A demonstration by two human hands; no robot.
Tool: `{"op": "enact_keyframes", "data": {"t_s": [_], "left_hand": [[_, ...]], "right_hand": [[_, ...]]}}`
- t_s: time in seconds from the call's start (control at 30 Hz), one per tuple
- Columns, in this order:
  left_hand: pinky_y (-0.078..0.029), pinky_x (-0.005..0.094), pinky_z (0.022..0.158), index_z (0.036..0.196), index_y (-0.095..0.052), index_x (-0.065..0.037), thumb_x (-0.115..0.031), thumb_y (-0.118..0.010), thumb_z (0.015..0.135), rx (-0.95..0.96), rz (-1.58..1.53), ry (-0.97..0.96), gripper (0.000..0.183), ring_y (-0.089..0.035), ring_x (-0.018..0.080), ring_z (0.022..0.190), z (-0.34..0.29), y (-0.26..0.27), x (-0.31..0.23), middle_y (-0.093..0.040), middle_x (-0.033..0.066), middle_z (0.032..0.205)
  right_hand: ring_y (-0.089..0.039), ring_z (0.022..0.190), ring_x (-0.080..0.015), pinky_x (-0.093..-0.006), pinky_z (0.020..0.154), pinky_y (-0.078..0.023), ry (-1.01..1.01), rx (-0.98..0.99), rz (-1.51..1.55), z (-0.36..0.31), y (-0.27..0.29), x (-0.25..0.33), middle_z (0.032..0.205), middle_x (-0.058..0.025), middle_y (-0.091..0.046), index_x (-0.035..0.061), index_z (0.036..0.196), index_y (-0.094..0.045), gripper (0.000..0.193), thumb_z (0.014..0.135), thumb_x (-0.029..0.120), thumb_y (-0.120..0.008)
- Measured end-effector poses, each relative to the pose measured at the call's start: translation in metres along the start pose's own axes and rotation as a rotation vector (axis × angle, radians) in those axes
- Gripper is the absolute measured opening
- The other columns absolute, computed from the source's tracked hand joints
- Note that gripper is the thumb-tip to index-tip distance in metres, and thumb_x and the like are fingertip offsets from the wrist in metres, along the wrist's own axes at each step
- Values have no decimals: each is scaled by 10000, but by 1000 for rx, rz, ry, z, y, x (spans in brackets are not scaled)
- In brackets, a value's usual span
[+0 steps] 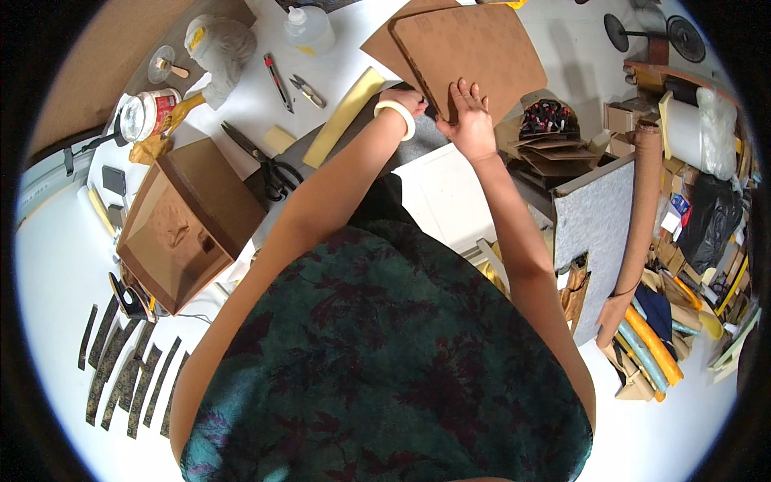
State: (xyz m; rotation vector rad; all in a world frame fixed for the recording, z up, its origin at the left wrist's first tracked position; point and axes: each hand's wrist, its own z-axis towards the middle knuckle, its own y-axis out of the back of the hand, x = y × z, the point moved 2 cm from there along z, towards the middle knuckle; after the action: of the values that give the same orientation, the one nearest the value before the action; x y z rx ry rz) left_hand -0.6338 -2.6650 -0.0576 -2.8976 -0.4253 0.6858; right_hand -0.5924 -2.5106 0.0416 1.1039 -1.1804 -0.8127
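Note:
A thick brown panel [502, 50] with rounded corners lies at the far edge of the table, over another brown sheet [384, 46]. My right hand [471, 122] presses on its near left part, fingers spread. Beside the panel's left edge is my left hand [405, 100], with a pale bangle [408, 117] at the wrist. Its fingers are curled, and what they hold, if anything, is hidden. Dark grey felt-like material [419, 141] shows below both hands. A yellow strip [344, 118] runs along the left forearm. Black scissors [275, 170] lie left of it.
A red cutter [278, 82], thread snips [308, 91] and a clear bottle [310, 32] lie farther left. A brown box [175, 229] stands near a jar [149, 114]. At right are a grey board [593, 229], a brown roll [640, 201] and a tool holder [548, 119].

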Motion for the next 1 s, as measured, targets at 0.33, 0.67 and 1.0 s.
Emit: {"op": "enact_keyframes", "data": {"t_s": [0.33, 0.67, 1.0], "left_hand": [[-582, 334, 759, 1074, -656, -104, -159, -603, 1004, 89, 274, 161, 103, -671, 154, 811, 10, -4, -9, -714, 32, 957], [-599, 344, 835, 1089, -639, -74, -95, -645, 956, 177, 337, 134, 135, -705, 190, 932, -4, -4, -28, -726, 64, 1023], [-610, 414, 897, 1021, -492, -20, 17, -649, 938, 227, 231, -65, 180, -724, 309, 1008, 2, 5, -18, -706, 198, 1081]], "right_hand": [[-482, 1330, -474, -621, 1092, -373, 11, -50, 37, 8, 10, 3, 1437, -226, -536, 8, 1344, -575, 720, 704, 265, -783], [-493, 1319, -475, -599, 1086, -396, -6, -36, 37, 7, 13, 1, 1429, -241, -536, -3, 1358, -551, 725, 719, 261, -767], [-478, 1341, -477, -604, 1090, -395, -13, -26, 22, 9, 11, 6, 1450, -243, -518, -8, 1382, -525, 772, 701, 251, -780]]}}
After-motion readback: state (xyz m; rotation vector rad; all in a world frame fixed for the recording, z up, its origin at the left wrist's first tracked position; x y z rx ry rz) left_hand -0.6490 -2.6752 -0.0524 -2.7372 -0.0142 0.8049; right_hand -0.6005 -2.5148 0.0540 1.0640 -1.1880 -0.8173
